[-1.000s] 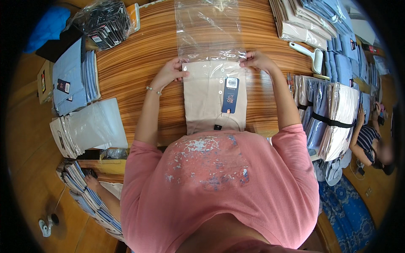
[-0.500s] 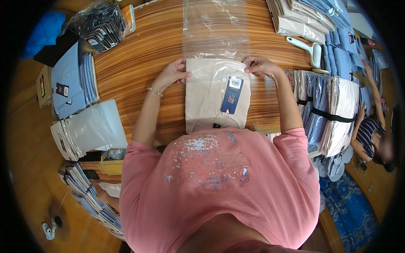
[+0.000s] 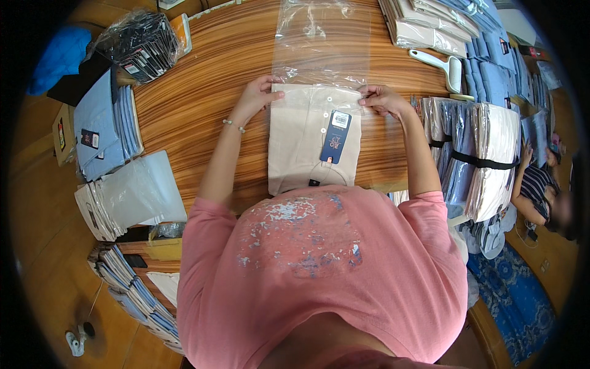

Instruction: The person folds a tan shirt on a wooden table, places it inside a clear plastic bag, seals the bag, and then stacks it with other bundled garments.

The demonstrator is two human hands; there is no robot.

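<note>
A folded beige shirt [image 3: 294,132] lies on the wooden table right in front of me, with white buttons and a dark blue hang tag [image 3: 336,136] on it. From its far edge a long clear plastic bag [image 3: 322,46] stretches away flat over the table. My left hand [image 3: 253,101] grips the bag's near left corner, its thumb on the shirt's far left corner. Closed at the opposite corner, my right hand [image 3: 383,101] pinches the bag's edge beside the shirt. How far the plastic overlaps the shirt is hard to tell.
Blue folded shirts [image 3: 98,126] and clear bags [image 3: 147,184] are stacked at left, near a bundle of dark tags [image 3: 144,52]. Strapped shirts [image 3: 485,163], a white lint roller [image 3: 452,71] and further piles [image 3: 424,27] line the right. Another person [image 3: 538,190] is beyond.
My left hand has shifted slightly away from me along the shirt's corner. A co-worker's hand at the lower left has gone from view. The person at right has lowered an arm.
</note>
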